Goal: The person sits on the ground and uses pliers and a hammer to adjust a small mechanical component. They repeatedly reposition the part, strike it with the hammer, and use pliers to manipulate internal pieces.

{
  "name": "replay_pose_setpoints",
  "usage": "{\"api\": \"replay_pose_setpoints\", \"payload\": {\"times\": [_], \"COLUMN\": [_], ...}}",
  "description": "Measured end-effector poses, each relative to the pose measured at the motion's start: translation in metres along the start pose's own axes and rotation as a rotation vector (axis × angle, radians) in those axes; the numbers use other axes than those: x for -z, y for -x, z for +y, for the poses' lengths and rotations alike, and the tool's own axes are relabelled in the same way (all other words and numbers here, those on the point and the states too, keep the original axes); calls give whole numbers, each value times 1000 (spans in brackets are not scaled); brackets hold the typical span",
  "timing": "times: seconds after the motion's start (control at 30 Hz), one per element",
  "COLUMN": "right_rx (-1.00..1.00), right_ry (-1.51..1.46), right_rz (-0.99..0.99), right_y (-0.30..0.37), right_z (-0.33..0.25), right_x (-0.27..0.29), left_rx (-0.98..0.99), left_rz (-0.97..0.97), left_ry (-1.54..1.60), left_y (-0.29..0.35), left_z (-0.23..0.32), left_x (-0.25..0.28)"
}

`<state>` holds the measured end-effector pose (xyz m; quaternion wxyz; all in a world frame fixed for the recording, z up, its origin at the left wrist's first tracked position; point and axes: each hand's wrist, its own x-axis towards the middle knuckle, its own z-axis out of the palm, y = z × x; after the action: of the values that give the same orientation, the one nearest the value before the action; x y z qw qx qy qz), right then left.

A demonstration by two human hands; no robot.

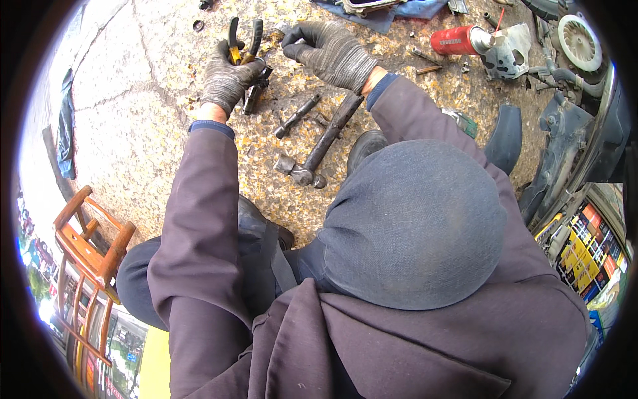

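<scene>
My left hand (229, 81), in a grey knit glove with dark fingers, is closed round pliers with black and yellow handles (234, 43). The handles point away from me, and the glove hides part of the tool. A dark metal piece (250, 101) shows beside that palm. To the right, my right hand (335, 56), gloved alike, has its fingers curled together near small dark parts on the ground. Whatever its fingertips hold is hidden. Between my forearms lie a ball-peen hammer (325, 143) and a short metal bar (297, 116).
A red spray can (458, 40) lies at the far right by a perforated metal plate (510, 56). Vehicle parts, including a pale wheel-shaped piece (579, 42) and dark panels (565, 130), line the right side. A wooden chair (95, 243) stands at left. A metal ring (198, 25) lies far left.
</scene>
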<state>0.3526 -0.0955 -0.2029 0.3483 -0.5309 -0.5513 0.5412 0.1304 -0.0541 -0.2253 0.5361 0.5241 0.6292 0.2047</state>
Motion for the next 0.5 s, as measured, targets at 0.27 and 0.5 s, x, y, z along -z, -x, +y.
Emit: {"api": "replay_pose_setpoints", "payload": {"times": [0.27,0.5], "right_rx": [-154,-204], "right_ry": [-340,-1164], "right_rz": [-38,-117], "right_y": [-8,-20], "right_z": [-3,-10], "right_x": [2,6], "left_rx": [9,-86], "left_rz": [7,40], "left_ry": [-56,-147], "left_y": [-1,7], "left_z": [-8,1], "left_x": [0,2]}}
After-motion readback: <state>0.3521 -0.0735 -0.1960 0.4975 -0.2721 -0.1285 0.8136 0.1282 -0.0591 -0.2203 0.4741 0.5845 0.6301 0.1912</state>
